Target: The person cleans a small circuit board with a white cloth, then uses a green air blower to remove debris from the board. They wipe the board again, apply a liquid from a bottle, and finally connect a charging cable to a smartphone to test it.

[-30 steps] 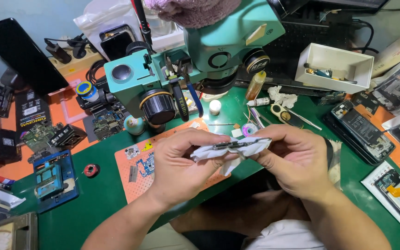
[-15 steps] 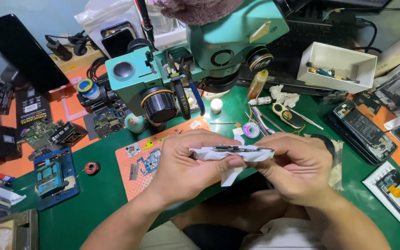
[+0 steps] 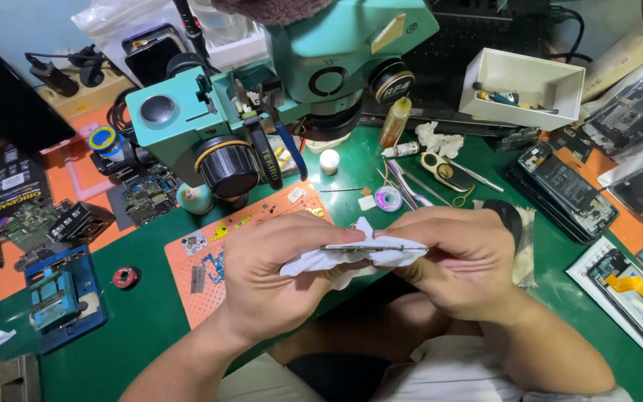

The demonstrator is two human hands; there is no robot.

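Green bench mat [image 3: 150, 327] carries your work. Your left hand [image 3: 277, 272] and right hand [image 3: 459, 264] pinch a thin board [image 3: 362, 247] edge-on in a white wipe [image 3: 336, 260], between them, below the microscope [image 3: 277, 82]. Judged step: wiping. Keep the grip light and even.

Bench: green mat [image 3: 150, 327] covers it; an orange work mat [image 3: 202, 253] lies on it — small parts scattered over it. Teal microscope [image 3: 277, 82] stands behind; white tray [image 3: 522, 89] at right — a red ring [image 3: 126, 277] lies left.
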